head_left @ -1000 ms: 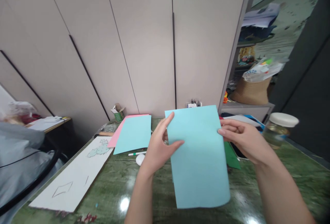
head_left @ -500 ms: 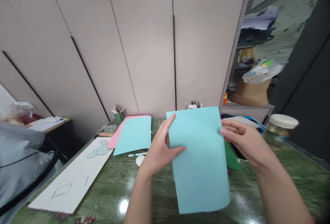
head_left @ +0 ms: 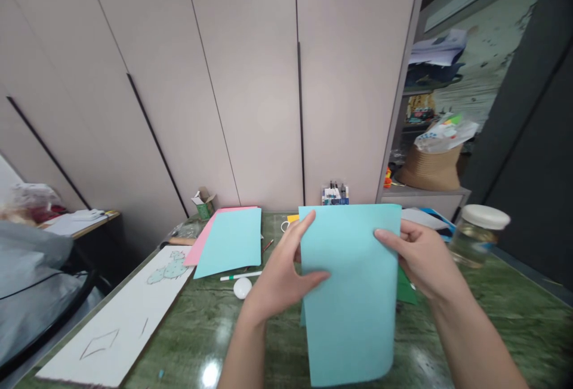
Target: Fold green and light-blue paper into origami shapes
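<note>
A light blue sheet of paper (head_left: 351, 305) is held upright above the green table, its lower end curving slightly. My left hand (head_left: 286, 264) grips its left edge, thumb on the near face and the other fingers partly behind. At the upper right edge, my right hand (head_left: 425, 252) pinches the sheet, with the thumb in front and the fingers behind. A further strip of blue shows low behind the left edge; whether it is a fold or a second sheet I cannot tell. Left of the hands, another blue sheet (head_left: 235, 240) lies over a pink sheet (head_left: 201, 246).
A white board (head_left: 120, 311) with a cactus drawing lies at the left. Near my left hand are a white round object (head_left: 242, 288) and a white-green pen (head_left: 239, 276). A lidded jar (head_left: 478, 237) stands right, a green sheet (head_left: 406, 290) behind my right hand, a pen box (head_left: 335, 194) at the back.
My right thumb has moved from the sheet's edge onto its near face. The held sheet sits a little lower in view, and its top right corner has shifted right.
</note>
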Motion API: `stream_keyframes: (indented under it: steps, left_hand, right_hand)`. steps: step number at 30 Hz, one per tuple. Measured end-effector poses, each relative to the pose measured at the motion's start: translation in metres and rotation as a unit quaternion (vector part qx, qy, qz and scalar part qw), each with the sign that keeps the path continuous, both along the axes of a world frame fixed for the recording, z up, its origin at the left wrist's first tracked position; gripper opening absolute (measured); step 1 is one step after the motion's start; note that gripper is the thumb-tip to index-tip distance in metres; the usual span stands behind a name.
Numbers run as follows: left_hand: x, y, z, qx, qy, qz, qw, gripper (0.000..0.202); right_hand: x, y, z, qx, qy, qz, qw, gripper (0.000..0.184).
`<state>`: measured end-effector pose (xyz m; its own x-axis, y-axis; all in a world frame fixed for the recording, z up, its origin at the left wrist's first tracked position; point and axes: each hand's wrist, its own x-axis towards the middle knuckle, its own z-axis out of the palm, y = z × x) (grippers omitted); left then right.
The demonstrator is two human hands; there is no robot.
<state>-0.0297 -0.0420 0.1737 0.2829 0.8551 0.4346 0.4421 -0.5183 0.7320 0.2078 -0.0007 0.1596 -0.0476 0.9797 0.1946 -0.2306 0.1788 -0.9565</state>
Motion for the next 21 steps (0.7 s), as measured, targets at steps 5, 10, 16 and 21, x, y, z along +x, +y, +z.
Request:
stream_keyframes:
  steps: [5, 10, 16, 21]
  left_hand:
    - [0.0015, 0.0046, -0.0014, 0.026, -0.031, -0.004, 0.999, 0.066]
    - [0.0022, 0.0089, -0.0028, 0.063, 0.001, 0.013, 0.998, 0.039]
    - [0.0023, 0.0055, -0.0024, 0.074, 0.007, -0.004, 0.997, 0.047]
    - [0.0027, 0.0041, -0.0004, 0.054, 0.014, -0.009, 0.998, 0.055]
  right_hand:
    - [-0.0014, 0.0016, -0.0019, 0.009, -0.005, -0.03, 1.0, 0.027]
    - [-0.0005, 0.0039, -0.0051, 0.024, 0.003, -0.058, 0.998, 0.027]
    - [0.0003, -0.0002, -0.001, 0.027, 0.001, -0.055, 0.998, 0.026]
    - [-0.0008, -0.0039, 0.0038, 0.046, -0.004, -0.08, 0.996, 0.02]
